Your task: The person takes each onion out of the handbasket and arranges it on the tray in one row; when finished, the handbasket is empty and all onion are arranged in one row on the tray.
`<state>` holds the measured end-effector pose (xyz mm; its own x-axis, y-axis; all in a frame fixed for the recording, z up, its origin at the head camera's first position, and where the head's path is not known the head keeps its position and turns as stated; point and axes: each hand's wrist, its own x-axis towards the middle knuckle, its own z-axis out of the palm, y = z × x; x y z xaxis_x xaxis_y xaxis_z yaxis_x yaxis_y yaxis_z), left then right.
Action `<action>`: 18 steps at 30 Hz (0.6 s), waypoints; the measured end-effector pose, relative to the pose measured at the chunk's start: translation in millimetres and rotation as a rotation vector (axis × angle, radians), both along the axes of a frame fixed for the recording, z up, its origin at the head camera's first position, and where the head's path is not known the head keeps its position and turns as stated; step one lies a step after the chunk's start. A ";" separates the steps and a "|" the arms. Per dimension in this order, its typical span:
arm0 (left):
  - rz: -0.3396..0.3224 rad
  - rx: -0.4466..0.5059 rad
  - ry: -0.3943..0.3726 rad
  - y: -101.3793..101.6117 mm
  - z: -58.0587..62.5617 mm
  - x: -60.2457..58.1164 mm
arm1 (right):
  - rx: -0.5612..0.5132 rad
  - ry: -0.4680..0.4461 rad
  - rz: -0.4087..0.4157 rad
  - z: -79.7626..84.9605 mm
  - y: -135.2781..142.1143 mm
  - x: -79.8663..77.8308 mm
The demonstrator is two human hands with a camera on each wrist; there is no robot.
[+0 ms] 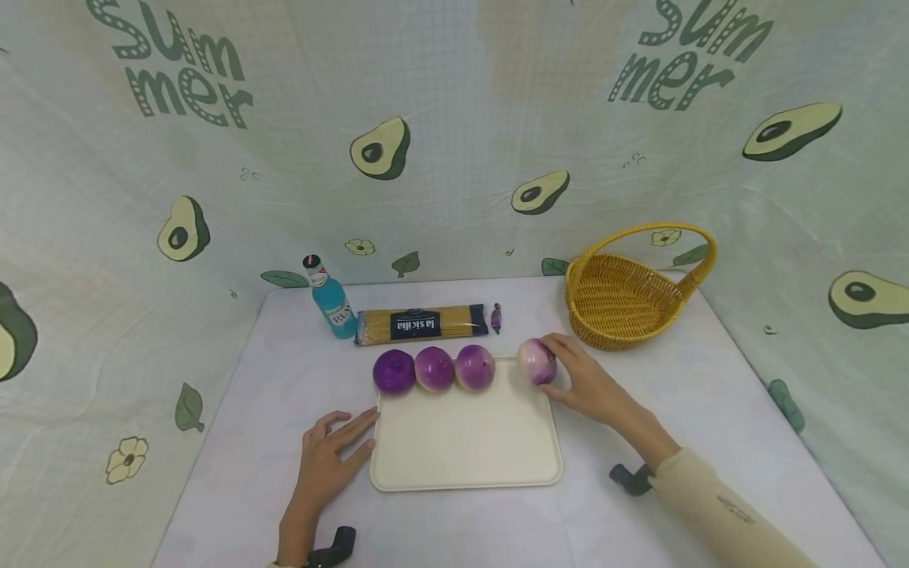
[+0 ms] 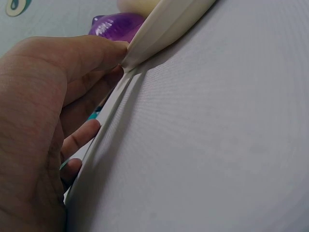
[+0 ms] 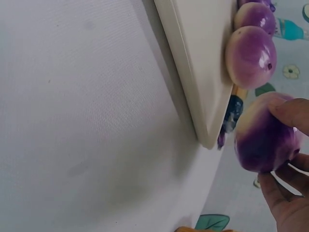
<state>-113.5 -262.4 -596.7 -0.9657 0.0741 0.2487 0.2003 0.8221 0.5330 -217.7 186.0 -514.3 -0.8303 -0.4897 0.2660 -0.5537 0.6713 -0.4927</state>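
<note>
In my right hand (image 1: 588, 384) is a purple-and-white onion (image 1: 536, 362), held between thumb and fingers over the tray's far right corner. The right wrist view shows this onion (image 3: 267, 133) raised beside the tray's corner. Three more onions stand in a row along the cream tray's (image 1: 465, 442) far left edge: a deep purple one (image 1: 394, 372), a lighter one (image 1: 434, 369) and another two-toned one (image 1: 475, 368). My left hand (image 1: 332, 457) lies at the tray's left side, fingers spread. Its index fingertip and thumb are right at the rim, as the left wrist view shows with the thumb (image 2: 104, 52).
Behind the tray lies a pack of spaghetti (image 1: 419, 324), with a blue bottle (image 1: 332, 302) to its left and a small purple wrapped candy (image 1: 495, 318) to its right. A yellow wicker basket (image 1: 621, 300) with a tall handle stands at the back right.
</note>
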 end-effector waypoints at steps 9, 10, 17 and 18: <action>-0.004 -0.003 0.012 -1.2 -2.4 -0.7 | 0.001 0.013 0.025 -4.7 -4.0 -3.1; -0.005 -0.002 0.011 -1.4 -2.8 -0.9 | 0.007 0.011 0.024 -5.1 -4.4 -3.3; -0.011 0.011 0.024 -2.2 -4.1 -1.4 | 0.032 -0.005 0.024 -7.0 -9.4 -2.9; -0.012 0.013 0.027 -2.1 -4.0 -1.3 | 0.037 -0.005 0.022 -7.3 -10.3 -2.8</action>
<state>-114.8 -264.5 -600.7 -0.9577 0.0827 0.2755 0.2248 0.8126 0.5377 -220.5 175.7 -521.6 -0.8206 -0.5172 0.2431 -0.5661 0.6771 -0.4702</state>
